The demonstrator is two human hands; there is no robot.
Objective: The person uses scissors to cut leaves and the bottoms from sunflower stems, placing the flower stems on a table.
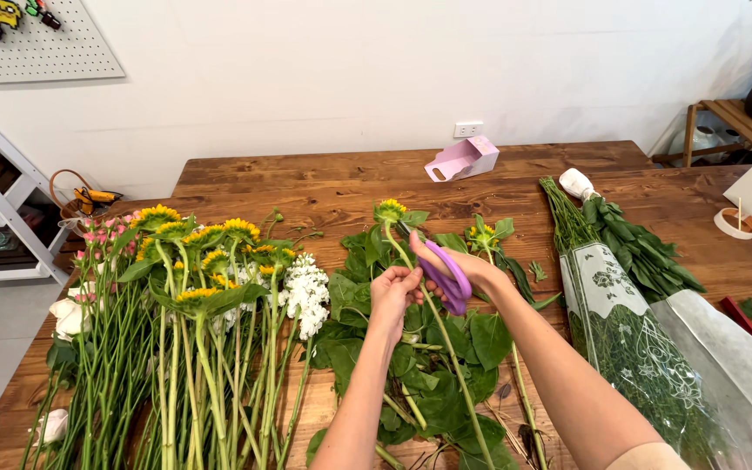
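Observation:
My left hand [392, 291] grips the green stem of a sunflower [390, 211] whose yellow head points away from me, over a pile of cut leaves [446, 348] on the wooden table [324, 187]. My right hand [467, 265] holds purple-handled scissors [439, 269], their blades reaching up to the stem just below the flower head. A second small sunflower [483, 232] lies just right of the scissors.
A bunch of sunflowers, white and pink flowers [193, 287] lies at the left. Wrapped greenery [620, 322] lies at the right. A pink box [463, 159] stands at the back. A white shelf [2, 209] and a wooden stool [733, 117] flank the table.

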